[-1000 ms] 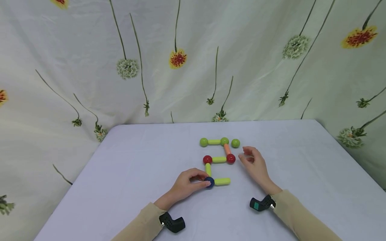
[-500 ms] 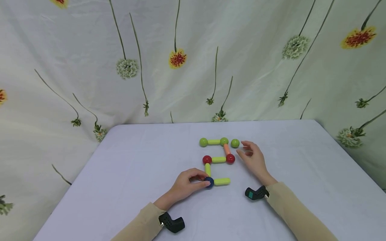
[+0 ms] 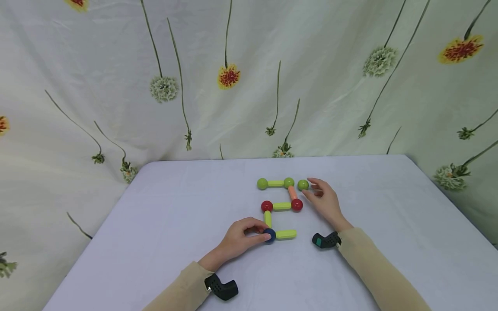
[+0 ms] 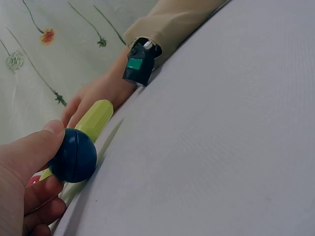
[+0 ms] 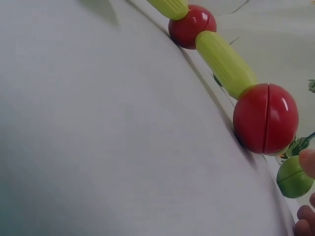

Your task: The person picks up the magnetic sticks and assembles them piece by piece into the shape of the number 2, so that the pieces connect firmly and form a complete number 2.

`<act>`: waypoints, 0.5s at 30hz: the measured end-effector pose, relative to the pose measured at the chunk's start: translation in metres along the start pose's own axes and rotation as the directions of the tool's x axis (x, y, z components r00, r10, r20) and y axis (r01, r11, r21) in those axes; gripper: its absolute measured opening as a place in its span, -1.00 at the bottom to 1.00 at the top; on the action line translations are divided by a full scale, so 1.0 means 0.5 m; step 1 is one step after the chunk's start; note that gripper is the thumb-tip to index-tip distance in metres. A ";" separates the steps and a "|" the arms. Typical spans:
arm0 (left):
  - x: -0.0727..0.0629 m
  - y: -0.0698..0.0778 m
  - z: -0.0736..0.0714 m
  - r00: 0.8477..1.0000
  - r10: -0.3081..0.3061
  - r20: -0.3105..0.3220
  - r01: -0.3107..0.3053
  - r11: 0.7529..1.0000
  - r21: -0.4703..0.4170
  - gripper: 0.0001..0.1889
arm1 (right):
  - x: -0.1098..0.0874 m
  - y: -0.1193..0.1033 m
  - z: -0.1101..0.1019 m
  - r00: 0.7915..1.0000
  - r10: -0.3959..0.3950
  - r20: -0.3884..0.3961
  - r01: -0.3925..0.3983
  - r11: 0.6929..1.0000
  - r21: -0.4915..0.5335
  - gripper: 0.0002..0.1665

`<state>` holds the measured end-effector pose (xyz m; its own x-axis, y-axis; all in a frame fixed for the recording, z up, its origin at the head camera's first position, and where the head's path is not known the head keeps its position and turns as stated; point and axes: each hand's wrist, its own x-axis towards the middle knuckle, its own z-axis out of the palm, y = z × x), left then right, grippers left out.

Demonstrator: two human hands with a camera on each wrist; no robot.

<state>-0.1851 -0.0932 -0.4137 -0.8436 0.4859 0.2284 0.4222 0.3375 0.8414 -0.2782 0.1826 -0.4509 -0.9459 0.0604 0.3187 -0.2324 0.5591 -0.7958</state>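
Note:
My left hand (image 3: 240, 238) pinches a dark blue ball (image 4: 75, 156) between thumb and fingers at the near end of a zigzag of joined balls and rods. A yellow-green rod (image 3: 286, 234) sticks out to the right from that ball, its far end free. My right hand (image 3: 324, 201) is beside a loose green ball (image 3: 303, 185), thumb and fingers spread on its right side. In the right wrist view the thumb tip overlaps this green ball (image 5: 294, 178), while the other fingertips look apart from it; contact cannot be told.
Two red balls (image 3: 297, 204) with a yellow-green rod (image 3: 282, 206) between them form the zigzag's middle. An orange rod (image 3: 292, 192) leads to a green ball (image 3: 288, 182) at the back row. All lies on a white-covered table (image 3: 175, 207) before a flowered cloth (image 3: 249, 108).
My right hand has moved forward and left, from beside the red ball to the loose green ball. The left hand stays on the blue ball.

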 end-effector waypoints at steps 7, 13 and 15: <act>0.000 -0.001 0.001 1.000 0.010 0.001 -0.010 1.000 -0.003 -0.76 | 0.008 0.000 0.002 1.000 0.001 0.031 0.000 0.999 -0.049 -0.43; 0.000 -0.003 0.000 1.000 0.012 -0.003 -0.012 1.000 0.007 -0.76 | 0.013 0.005 0.003 0.999 -0.004 0.053 0.008 0.997 -0.076 -0.43; 0.000 -0.003 0.000 1.000 0.011 -0.002 -0.011 1.000 0.006 -0.76 | 0.016 0.007 0.004 0.999 -0.006 0.052 0.010 0.997 -0.078 -0.43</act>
<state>-0.1857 -0.0939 -0.4151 -0.8394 0.4882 0.2389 0.4337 0.3366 0.8358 -0.2869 0.1833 -0.4524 -0.9550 0.0146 0.2961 -0.2232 0.6222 -0.7504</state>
